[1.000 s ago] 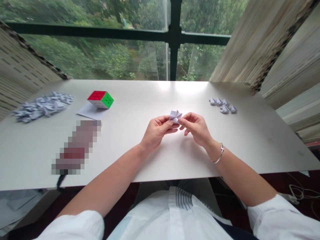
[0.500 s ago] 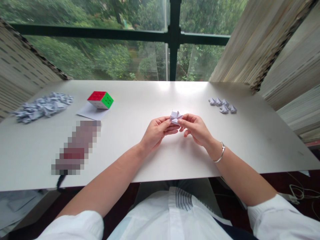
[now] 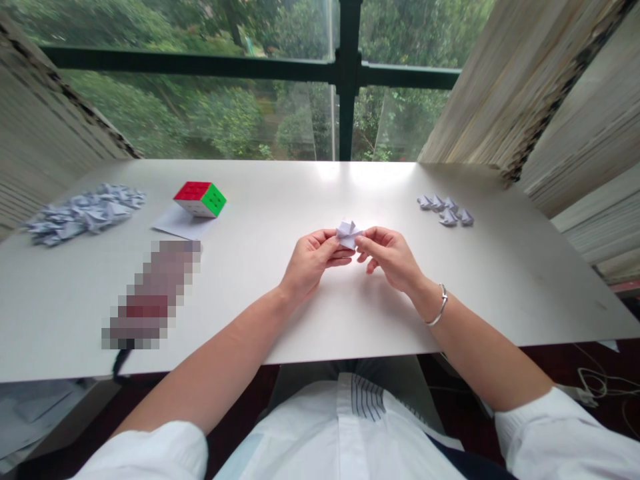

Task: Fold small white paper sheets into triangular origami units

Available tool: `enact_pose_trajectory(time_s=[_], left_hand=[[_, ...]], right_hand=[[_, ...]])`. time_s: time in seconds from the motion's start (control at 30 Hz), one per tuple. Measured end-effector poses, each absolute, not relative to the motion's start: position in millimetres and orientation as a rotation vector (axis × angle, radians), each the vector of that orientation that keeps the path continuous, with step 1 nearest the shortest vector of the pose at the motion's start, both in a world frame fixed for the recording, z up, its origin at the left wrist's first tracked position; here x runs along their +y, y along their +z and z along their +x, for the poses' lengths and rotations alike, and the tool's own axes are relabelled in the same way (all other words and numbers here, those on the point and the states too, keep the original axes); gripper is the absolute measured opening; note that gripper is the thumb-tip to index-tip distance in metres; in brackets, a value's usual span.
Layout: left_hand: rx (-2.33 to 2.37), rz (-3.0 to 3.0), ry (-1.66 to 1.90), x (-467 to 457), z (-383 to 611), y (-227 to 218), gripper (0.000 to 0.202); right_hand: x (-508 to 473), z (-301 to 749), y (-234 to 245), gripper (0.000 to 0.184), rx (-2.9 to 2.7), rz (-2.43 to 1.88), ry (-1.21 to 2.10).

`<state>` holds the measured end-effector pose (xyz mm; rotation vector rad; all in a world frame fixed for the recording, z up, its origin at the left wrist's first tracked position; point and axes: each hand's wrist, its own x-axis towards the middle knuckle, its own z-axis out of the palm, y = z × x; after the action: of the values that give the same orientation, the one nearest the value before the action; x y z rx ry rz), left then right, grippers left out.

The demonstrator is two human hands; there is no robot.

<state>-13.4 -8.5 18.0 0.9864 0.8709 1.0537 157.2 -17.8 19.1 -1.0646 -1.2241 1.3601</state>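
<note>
A small piece of folded white paper point(image 3: 349, 233) with raised flaps is held between both hands above the white table point(image 3: 320, 193). My left hand point(image 3: 311, 263) pinches its left side, thumb on top and fingers beneath. On the other side, my right hand point(image 3: 391, 255) grips the paper's right edge between thumb and index finger, the remaining fingers curled below. The fingers hide part of the paper's lower side.
Several folded paper pieces point(image 3: 449, 217) lie at the back right. A large pile of folded paper point(image 3: 87, 215) covers the far left. A puzzle cube point(image 3: 200, 199) rests on white paper sheets point(image 3: 170, 223). Nearer is a blurred-out flat object point(image 3: 153, 293) with a black strap point(image 3: 121, 360).
The folded paper has shifted slightly left and its flaps show at a different angle. Both hands keep their hold, with the left moved a little left.
</note>
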Motion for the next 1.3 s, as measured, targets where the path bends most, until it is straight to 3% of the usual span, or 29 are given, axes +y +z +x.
enact_pose_trajectory(time_s=[0.2, 0.47, 0.93, 1.3], left_hand=[[0.809, 0.940, 1.043, -12, -12, 22, 0.025], [0.845, 0.992, 1.055, -9, -13, 16, 0.033], [0.833, 0.899, 1.073, -9, -11, 17, 0.020], [0.809, 0.904, 1.053, -8, -13, 15, 0.027]], right_hand=[[-17, 158, 22, 0.032, -1.128, -1.049, 1.401], [-18, 154, 20, 0.032, -1.123, -1.063, 1.349], [-22, 150, 10, 0.035, -1.295, -1.152, 0.975], [-23, 149, 4, 0.013, -1.520, -1.035, 0.705]])
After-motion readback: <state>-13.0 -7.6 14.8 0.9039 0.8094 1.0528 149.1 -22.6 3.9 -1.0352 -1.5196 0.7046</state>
